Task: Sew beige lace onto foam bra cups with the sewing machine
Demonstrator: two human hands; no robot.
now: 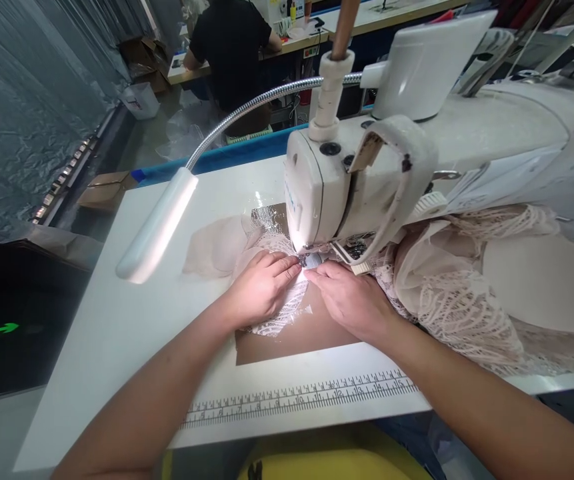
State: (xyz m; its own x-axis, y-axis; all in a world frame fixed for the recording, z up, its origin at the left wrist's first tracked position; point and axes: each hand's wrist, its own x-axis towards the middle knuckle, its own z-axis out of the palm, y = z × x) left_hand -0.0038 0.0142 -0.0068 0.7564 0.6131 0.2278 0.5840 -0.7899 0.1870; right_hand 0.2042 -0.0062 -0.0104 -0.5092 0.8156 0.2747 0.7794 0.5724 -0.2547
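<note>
A piece of pale pink lace fabric (283, 308) lies under the head of a white sewing machine (311, 193). My left hand (265, 283) lies flat on the lace, its fingertips close beside the needle area. From the other side, my right hand (349, 293) has its thumb and forefinger together at the fabric's edge, just in front of the presser foot; its other fingers curl under and are partly hidden. Sheer beige mesh (214, 248) spreads out to the left of the lace. The needle itself is too small to make out.
A lamp (159, 227) on a bendable metal neck hangs over the table's left side. Lace garment pieces with moulded cups (467, 287) pile up at the right. A printed ruler strip (301, 399) runs along the front edge. Beyond the table, a person in black (231, 53) sits at another bench.
</note>
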